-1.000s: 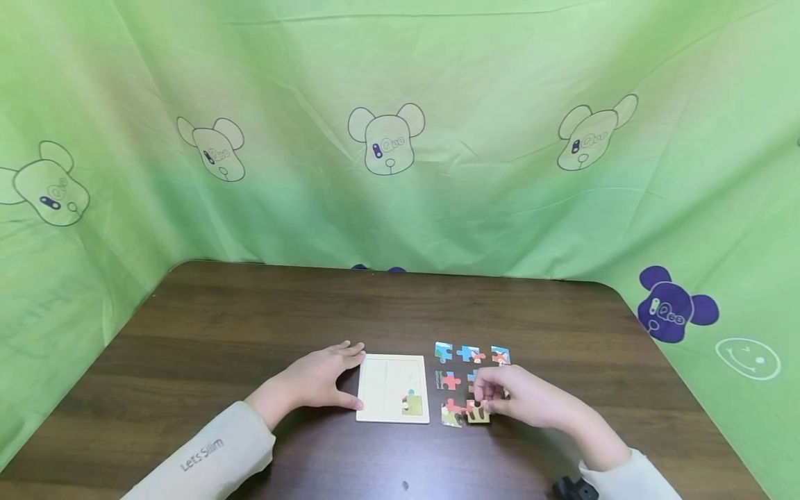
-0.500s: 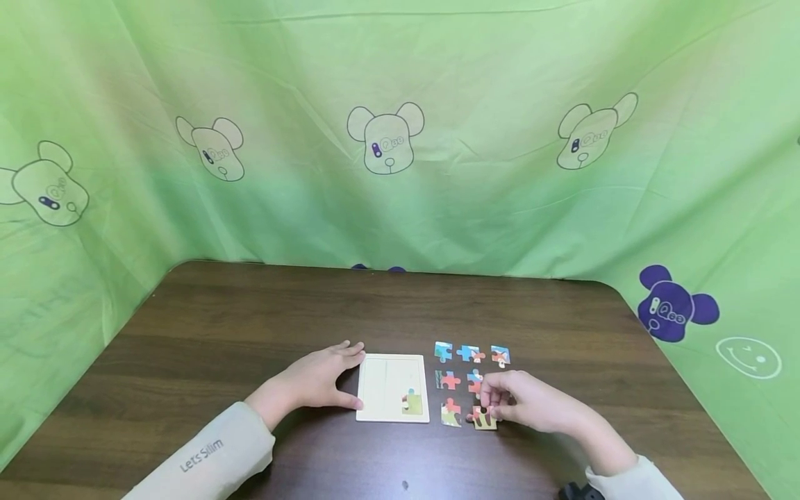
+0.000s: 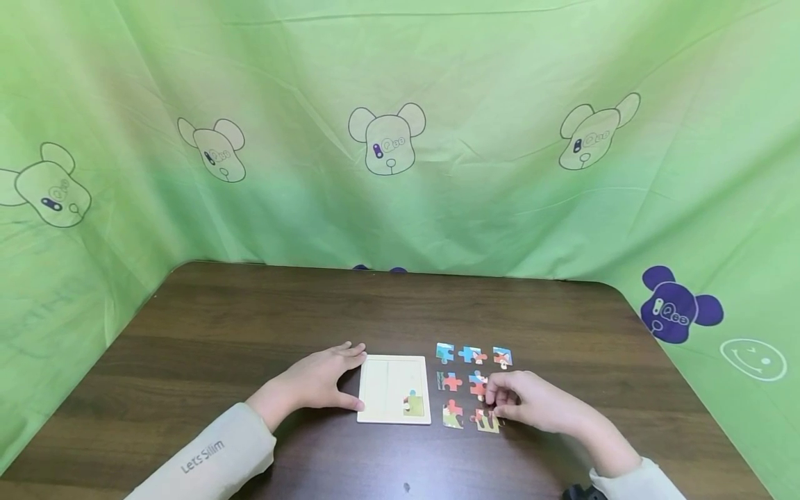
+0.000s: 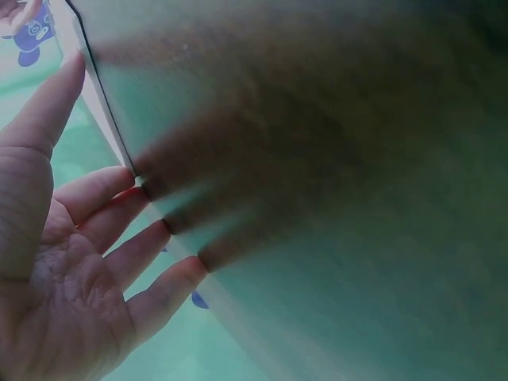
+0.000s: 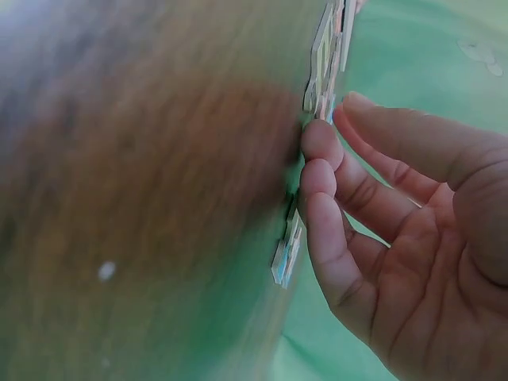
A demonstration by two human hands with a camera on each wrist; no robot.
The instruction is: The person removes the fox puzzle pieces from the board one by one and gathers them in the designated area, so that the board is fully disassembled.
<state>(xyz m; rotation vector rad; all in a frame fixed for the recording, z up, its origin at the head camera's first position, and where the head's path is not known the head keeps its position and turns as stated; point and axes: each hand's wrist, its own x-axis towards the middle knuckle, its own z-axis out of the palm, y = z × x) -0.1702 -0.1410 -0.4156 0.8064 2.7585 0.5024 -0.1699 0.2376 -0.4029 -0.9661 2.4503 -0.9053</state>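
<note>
My left hand (image 3: 321,378) lies along the left side of a pale square puzzle board (image 3: 376,390), thumb and fingertips at its edge. In the left wrist view its fingers are spread on the table. One green jigsaw piece (image 3: 415,405) sits in the board's lower right corner. My right hand (image 3: 528,399) rests beside the nearest right jigsaw piece (image 3: 487,422), thumb tip at its upper edge. In the right wrist view the fingers (image 5: 324,226) are loosely curled, and no piece shows between thumb and fingers. A middle-row red and blue piece (image 3: 478,383) lies partly beside these fingers.
More jigsaw pieces lie in loose rows right of the board: a blue one (image 3: 445,353), a blue and orange one (image 3: 472,355), an orange one (image 3: 502,357), a red one (image 3: 448,381) and a red and green one (image 3: 453,414). A green curtain (image 3: 387,229) surrounds the brown table (image 3: 281,312).
The nearest right piece has slid right and slightly toward me, away from the red and green piece. My right hand moved right with it and its grip has loosened. The left hand stays put.
</note>
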